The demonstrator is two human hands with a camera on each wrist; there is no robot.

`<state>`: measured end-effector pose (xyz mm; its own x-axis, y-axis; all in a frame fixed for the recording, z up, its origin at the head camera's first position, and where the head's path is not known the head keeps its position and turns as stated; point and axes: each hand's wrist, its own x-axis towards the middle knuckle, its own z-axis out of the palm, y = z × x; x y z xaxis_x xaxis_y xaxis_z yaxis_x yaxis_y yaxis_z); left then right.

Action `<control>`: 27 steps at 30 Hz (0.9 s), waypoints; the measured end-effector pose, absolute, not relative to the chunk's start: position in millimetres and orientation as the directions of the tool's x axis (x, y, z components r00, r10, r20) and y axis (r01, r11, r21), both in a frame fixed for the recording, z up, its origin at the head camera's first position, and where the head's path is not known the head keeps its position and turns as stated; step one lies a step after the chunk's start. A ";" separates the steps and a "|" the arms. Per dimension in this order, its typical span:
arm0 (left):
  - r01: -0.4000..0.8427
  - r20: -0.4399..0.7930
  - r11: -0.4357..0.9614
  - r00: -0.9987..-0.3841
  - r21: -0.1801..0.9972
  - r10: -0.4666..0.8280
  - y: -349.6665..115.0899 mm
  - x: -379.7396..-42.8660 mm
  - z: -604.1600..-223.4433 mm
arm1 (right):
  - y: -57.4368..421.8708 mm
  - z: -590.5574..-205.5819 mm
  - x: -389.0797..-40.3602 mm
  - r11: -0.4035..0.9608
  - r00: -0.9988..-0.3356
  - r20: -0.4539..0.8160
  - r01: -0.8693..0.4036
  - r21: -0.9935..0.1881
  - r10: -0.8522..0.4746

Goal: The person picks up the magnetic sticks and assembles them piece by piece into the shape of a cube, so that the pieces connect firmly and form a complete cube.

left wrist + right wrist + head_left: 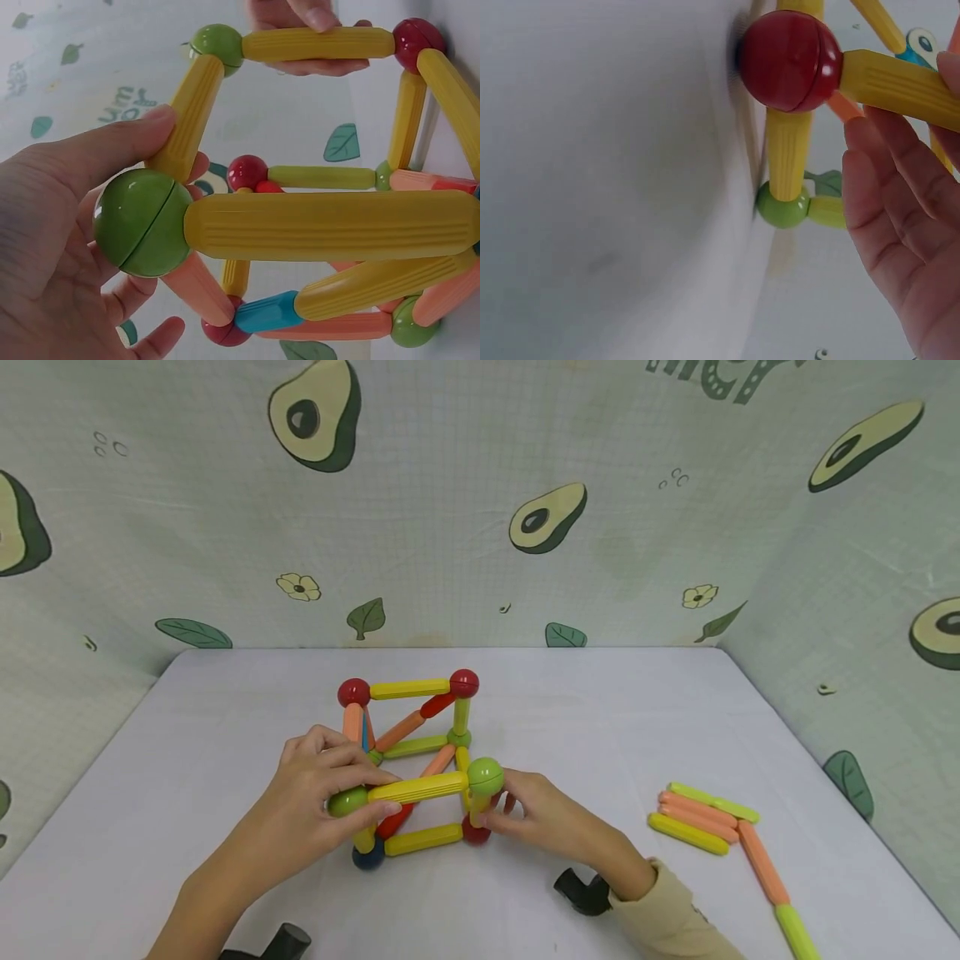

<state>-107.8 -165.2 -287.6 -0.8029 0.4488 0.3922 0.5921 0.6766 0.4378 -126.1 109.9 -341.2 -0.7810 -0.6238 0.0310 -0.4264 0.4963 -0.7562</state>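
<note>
A box-shaped frame of coloured sticks and balls stands on the table in the head view. My left hand (322, 802) pinches the near top yellow stick (420, 787) close to the left green ball (348, 802). In the left wrist view its thumb lies along that stick, beside a large green ball (143, 223). My right hand (558, 818) holds the near right upright, a yellow stick (892, 84), between another green ball (486, 776) above and a red ball (476, 831) below. A dark blue ball (368, 854) forms the near left bottom corner.
Right of the frame lie loose sticks: a yellow stick (687, 834), light green and orange ones, some joined end to end towards the front. Black wrist mounts (583, 893) sit by both forearms. An avocado-print cloth (450, 568) hangs behind the white table (600, 718).
</note>
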 end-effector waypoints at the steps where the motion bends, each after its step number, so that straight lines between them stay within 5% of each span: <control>1: 0.589 0.387 0.686 -0.805 0.427 0.449 -165.5 -107.3 -286.5 | 109.0 -342.9 -126.6 0.514 -0.784 0.007 -0.414 -0.751 -0.621; 13: 0.594 0.306 0.724 -0.803 0.351 0.511 -184.2 -95.7 -272.4 | 107.0 -355.4 -129.0 0.548 -0.751 -0.050 -0.432 -0.716 -0.658; 27: 0.587 0.239 0.663 -0.804 0.465 0.544 -179.5 -99.1 -276.0 | 114.2 -360.3 -131.7 0.554 -0.732 -0.113 -0.396 -0.732 -0.672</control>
<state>-99.1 -179.5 -276.0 -0.8041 0.5444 0.2388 0.5869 0.6632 0.4646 -131.7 114.2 -360.3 -0.7318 -0.6722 -0.1127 -0.3960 0.5540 -0.7323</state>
